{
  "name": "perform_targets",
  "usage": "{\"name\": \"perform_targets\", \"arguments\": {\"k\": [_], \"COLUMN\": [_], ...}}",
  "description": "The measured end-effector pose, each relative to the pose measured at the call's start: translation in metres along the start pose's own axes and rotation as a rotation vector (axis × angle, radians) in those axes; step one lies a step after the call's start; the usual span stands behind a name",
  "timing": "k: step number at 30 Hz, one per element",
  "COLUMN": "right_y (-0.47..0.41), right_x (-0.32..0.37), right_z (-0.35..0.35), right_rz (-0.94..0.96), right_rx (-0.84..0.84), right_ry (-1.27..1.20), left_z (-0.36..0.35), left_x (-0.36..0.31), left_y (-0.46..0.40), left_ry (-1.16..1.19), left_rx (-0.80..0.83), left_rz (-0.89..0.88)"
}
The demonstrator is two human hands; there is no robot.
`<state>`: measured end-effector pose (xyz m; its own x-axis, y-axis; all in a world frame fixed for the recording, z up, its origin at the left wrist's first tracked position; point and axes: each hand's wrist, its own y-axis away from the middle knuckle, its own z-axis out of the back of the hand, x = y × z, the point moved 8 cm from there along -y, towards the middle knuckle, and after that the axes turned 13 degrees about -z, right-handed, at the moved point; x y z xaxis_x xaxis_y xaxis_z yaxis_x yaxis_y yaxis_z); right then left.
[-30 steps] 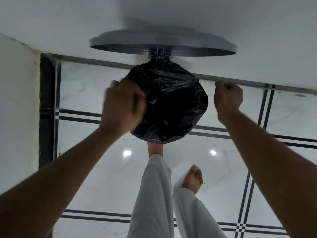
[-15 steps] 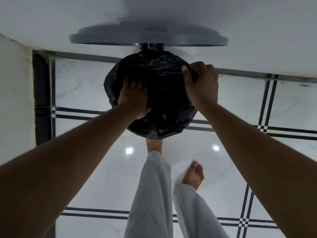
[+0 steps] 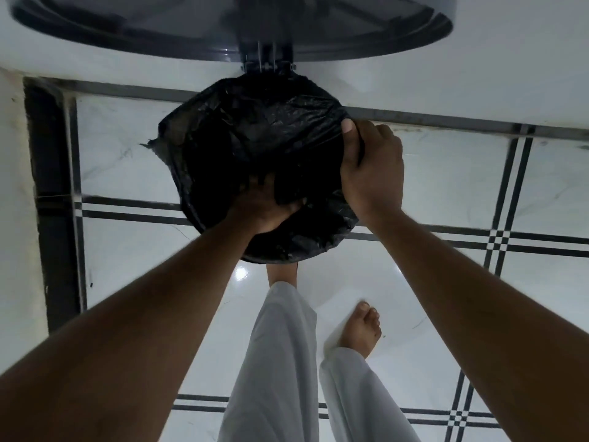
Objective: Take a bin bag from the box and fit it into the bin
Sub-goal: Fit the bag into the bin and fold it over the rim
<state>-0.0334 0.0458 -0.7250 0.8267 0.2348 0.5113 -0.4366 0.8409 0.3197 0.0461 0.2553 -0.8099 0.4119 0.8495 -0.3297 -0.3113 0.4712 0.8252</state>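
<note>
Black bin bag (image 3: 271,129) draped over bin (image 3: 280,258), right hand (image 3: 371,169) gripping its edge, left hand (image 3: 264,208) pushed inside, fingers hidden, grip unclear, lid (image 3: 334,36) raised.

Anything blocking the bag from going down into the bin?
Nothing visible. The lid is swung up, the bin bag already drapes the bin mouth, the left hand pushes inside it, and the right hand grips it at the rim.

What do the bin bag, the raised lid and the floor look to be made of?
Bin bag: thin black plastic film, glossy; it crinkles and catches light in creases. Lid: probably moulded plastic, dark grey with a smooth sheen, though blurred, so metal cannot be ruled out. Floor: polished white marble-look tile with black inlay lines; it mirrors two ceiling lights.
</note>
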Motion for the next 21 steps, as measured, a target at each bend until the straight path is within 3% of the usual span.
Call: {"name": "perform_targets", "arguments": {"k": [3, 7, 11, 14, 17, 19, 21], "right_y": [0.002, 0.005, 0.005, 0.005, 0.005, 0.005, 0.003], "right_x": [-0.003, -0.002, 0.002, 0.002, 0.004, 0.003, 0.0], "right_z": [-0.003, -0.007, -0.003, -0.004, -0.003, -0.004, -0.005], "right_rz": [-0.002, -0.004, -0.015, -0.027, -0.013, 0.001, 0.01], "right_rx": [-0.062, -0.084, -0.07, -0.06, -0.078, -0.096, -0.12], "right_ry": [-0.036, -0.058, -0.05, -0.037, -0.037, -0.037, -0.038], "left_z": [-0.017, -0.016, -0.004, 0.019, 0.031, 0.026, -0.01], "left_x": [0.015, -0.005, -0.029, -0.046, -0.053, -0.046, -0.047], "left_y": [-0.012, -0.007, 0.01, 0.026, 0.018, -0.004, -0.034], "left_ry": [0.223, 0.214, -0.093, -0.284, -0.098, 0.124, 0.194], "left_rx": [0.072, 0.133, 0.171, -0.022, -0.375, -0.505, -0.297], "left_rz": [0.069, 0.02, -0.056, -0.078, -0.153, -0.099, -0.061]}}
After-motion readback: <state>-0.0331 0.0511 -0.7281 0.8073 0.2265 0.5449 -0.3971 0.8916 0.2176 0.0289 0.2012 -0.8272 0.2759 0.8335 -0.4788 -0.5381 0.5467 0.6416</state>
